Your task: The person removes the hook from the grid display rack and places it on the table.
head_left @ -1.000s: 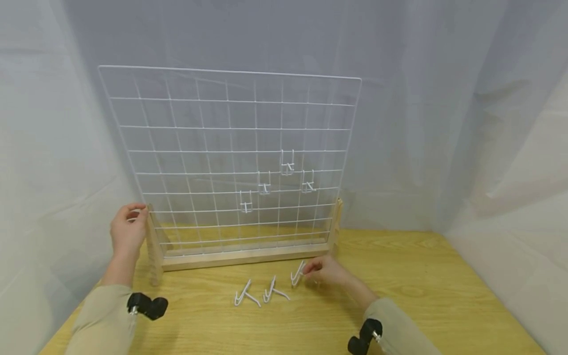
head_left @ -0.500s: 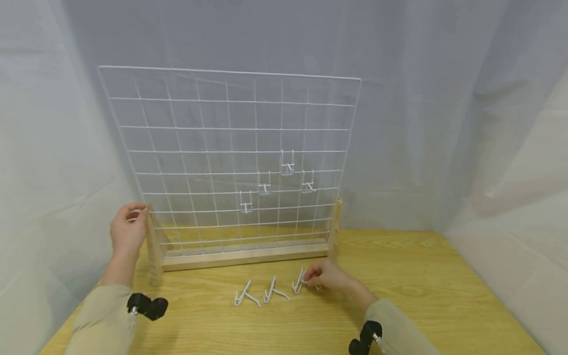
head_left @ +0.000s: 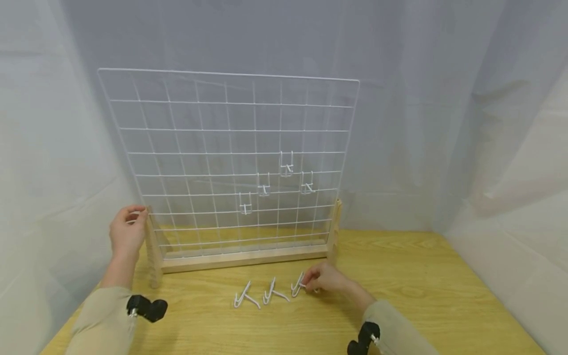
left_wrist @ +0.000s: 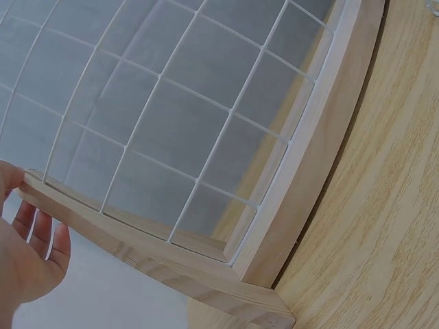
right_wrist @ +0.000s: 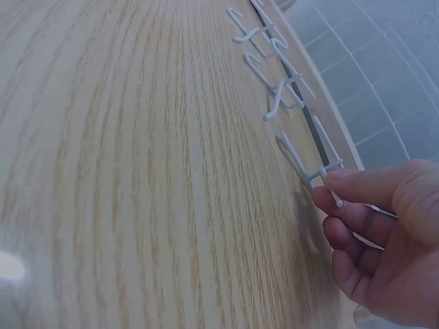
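My left hand (head_left: 127, 231) grips the top of the left wooden upright (head_left: 154, 254) of a stand. In the left wrist view the thumb lies on one side of that post (left_wrist: 137, 258) and curled fingers are at the other. The stand holds a white wire grid panel (head_left: 186, 153). My right hand (head_left: 328, 277) pinches the prong of a white wire hook (right_wrist: 322, 171) between thumb and index finger, low by the tabletop; whether the hook touches the wood, I cannot tell. Left of it lie two similar hooks, a middle hook (head_left: 269, 293) and a far-left hook (head_left: 242, 296).
Several white hooks, among them an upper hook (head_left: 286, 169), hang on the grid's right half. The wooden base bar (head_left: 248, 259) runs behind the loose hooks on the wood-grain table (head_left: 421, 291). Pale sheets (head_left: 443, 123) enclose the back and sides.
My right hand has drawn the pinched hook slightly down and toward me, level with the other two loose hooks. The left hand keeps its hold on the upright.
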Available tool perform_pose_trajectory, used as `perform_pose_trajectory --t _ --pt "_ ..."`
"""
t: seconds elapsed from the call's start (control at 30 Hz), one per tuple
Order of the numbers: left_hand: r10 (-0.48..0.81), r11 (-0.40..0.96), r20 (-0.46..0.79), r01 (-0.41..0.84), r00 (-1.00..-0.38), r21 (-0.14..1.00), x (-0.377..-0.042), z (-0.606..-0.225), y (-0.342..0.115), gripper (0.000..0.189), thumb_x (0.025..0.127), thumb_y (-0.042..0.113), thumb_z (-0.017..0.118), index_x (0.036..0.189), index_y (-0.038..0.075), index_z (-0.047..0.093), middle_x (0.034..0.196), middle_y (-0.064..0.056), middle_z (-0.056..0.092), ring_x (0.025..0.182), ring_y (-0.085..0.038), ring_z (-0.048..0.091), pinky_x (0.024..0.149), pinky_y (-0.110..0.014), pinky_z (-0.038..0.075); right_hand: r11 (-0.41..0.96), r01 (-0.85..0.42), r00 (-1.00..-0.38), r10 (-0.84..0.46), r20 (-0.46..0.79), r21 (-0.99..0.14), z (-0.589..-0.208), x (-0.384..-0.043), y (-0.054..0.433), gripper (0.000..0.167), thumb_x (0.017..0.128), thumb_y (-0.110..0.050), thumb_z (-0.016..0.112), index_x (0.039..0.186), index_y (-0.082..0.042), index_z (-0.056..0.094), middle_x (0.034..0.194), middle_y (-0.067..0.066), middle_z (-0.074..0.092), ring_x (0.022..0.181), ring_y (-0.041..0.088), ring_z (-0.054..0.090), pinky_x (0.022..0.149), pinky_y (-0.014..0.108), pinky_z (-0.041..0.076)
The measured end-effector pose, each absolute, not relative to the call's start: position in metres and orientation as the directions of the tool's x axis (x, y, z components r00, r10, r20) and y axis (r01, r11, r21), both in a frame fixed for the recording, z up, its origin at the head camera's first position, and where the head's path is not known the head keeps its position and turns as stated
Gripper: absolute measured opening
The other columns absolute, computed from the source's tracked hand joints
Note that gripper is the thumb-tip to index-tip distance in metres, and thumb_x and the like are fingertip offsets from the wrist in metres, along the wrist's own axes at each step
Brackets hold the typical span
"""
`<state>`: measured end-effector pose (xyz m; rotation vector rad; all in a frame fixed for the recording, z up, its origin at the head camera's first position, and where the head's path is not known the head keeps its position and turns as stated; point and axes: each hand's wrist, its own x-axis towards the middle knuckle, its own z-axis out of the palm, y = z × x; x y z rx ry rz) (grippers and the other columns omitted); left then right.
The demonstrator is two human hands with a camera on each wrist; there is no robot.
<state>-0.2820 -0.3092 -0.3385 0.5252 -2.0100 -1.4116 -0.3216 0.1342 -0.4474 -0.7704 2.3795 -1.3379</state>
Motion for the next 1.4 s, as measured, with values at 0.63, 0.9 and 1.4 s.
perform_pose_trajectory --t 0.63,0.9,1.4 --pt "-0.635 0.355 0.258 0.021 -0.728 0.935 -0.281 -0.339 -0.309 0.016 0.094 0.021 0.052 0.103 0.01 0.057 0.091 0.004 0.045 0.075 -0.002 0.042 0.057 -0.013 0.038 0.412 -0.301 -0.799 -0.602 -0.009 -0.86 -0.45 -0.317 0.133 0.008 0.075 0.006 0.068 0.083 0.006 0.066 0.073 0.007 0.063 0.06 0.007 0.049 0.053 0.018 0.04" --pt "-0.632 0.353 0.263 0.031 -0.729 0.935 -0.283 -0.338 -0.31 0.016 0.094 0.021 0.052 0.103 0.01 0.057 0.091 0.004 0.045 0.076 -0.001 0.042 0.058 -0.012 0.038 0.408 -0.327 -0.791 -0.612 0.011 -0.852 -0.453 -0.32 0.135 0.009 0.074 0.007 0.066 0.083 0.007 0.066 0.075 0.011 0.065 0.063 0.008 0.05 0.056 0.018 0.042" --pt "-0.627 0.358 0.261 0.026 -0.734 0.933 -0.283 -0.338 -0.31 0.012 0.094 0.022 0.051 0.1 0.014 0.057 0.09 0.004 0.044 0.074 -0.002 0.042 0.056 -0.013 0.038 0.452 -0.379 -0.823 -0.564 0.071 -0.807 -0.421 -0.329 0.151 0.013 0.082 -0.004 0.064 0.091 0.006 0.064 0.079 0.008 0.065 0.07 0.014 0.055 0.061 0.029 0.047"
